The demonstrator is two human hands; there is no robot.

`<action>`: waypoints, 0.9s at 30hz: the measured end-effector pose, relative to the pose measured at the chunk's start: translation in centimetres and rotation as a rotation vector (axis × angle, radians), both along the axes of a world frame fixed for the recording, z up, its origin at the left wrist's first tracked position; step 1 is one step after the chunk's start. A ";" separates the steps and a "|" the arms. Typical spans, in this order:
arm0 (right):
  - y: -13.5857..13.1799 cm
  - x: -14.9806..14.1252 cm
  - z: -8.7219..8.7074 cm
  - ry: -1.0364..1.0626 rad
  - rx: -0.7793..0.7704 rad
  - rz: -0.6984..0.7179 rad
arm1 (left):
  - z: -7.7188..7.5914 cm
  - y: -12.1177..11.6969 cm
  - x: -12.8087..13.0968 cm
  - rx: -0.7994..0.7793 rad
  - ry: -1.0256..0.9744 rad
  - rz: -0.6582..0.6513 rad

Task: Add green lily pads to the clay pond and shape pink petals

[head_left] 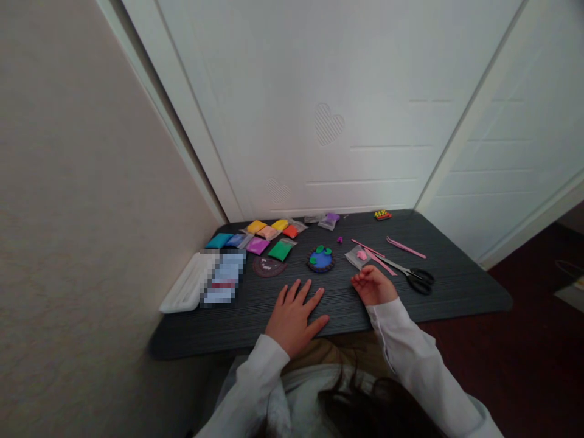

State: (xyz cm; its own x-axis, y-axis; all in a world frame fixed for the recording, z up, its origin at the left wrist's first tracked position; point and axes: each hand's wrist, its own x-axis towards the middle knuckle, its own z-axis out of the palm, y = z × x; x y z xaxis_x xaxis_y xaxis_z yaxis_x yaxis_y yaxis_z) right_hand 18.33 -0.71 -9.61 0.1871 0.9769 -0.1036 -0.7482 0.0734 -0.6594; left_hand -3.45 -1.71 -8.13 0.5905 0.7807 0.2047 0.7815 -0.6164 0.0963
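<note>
Back of the desk: A white panel rises directly behind the desk (pixel 460 286); along the far edge I see a lilac bag (pixel 331 218) and a small yellow-and-red object (pixel 382 215).
Left end: A white tray (pixel 185 289) lies beside a packet (pixel 224 278) whose print is blurred; a translucent round sheet (pixel 269 266) lies to the right of both.
Colour bags: The green bag (pixel 281 249) lies nearest the blue piece; the others group behind it and to its left.
Right-side tools: The scissors (pixel 409 272), a flat pink tool (pixel 382 263) and a thin pink rod (pixel 367 247) crowd the space behind my right hand, with a bent-tipped pink tool (pixel 407 248) farther out.
Blue piece: This dark-rimmed disc (pixel 322 261) lies on the desk between and beyond my hands, clear of both; a small purple lump (pixel 339 240) sits behind it.
Left hand: My left hand (pixel 292 319) is laid out palm down at the near edge, fingers spread.
Right hand: My right hand (pixel 374 286) has its fingers curled inward, just before a clear bag (pixel 353 258) with a pink lump (pixel 362 255); I cannot make out whether it grips anything.
Counts: Eight coloured bags in the left group, one lilac bag, three green leaves (pixel 319 249) on the blue piece, three pink tools, one pair of scissors.
</note>
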 end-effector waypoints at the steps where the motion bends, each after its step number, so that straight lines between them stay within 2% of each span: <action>1: 0.0 0.0 0.0 -0.001 0.001 -0.001 | -0.1 0.0 0.0 0.010 -0.010 0.038; 4: 0.0 0.0 -0.1 -0.004 0.006 -0.001 | -0.1 0.1 0.1 0.017 -0.018 0.072; 8: 0.1 0.1 -0.2 -0.004 0.012 0.001 | -0.1 0.0 0.1 -0.009 0.006 -0.039; 14: 0.1 0.1 -0.3 -0.009 0.000 0.005 | -0.1 0.0 0.3 0.013 -0.025 0.101; 17: 0.1 0.1 -0.4 -0.014 -0.006 0.003 | 0.1 0.0 0.3 -0.018 -0.016 0.003; 19: 0.1 0.1 -0.4 -0.011 -0.004 0.004 | 0.1 -0.1 0.3 -0.020 -0.014 -0.015; 20: 0.1 0.1 -0.4 -0.007 -0.001 0.005 | 0.1 -0.1 0.3 -0.010 -0.017 0.009; 23: 0.2 0.0 -0.4 0.010 0.007 0.013 | -0.3 0.0 0.4 0.027 -0.033 0.189; 24: 0.2 -0.1 -0.5 0.016 0.010 0.013 | -0.4 0.1 0.3 0.031 -0.032 0.207; 25: 0.3 -0.1 -0.5 0.023 0.016 0.005 | -0.5 0.2 0.2 0.034 -0.026 0.200; 27: 0.4 -0.2 -0.6 0.030 0.021 0.000 | -0.4 0.4 0.0 0.026 0.001 0.089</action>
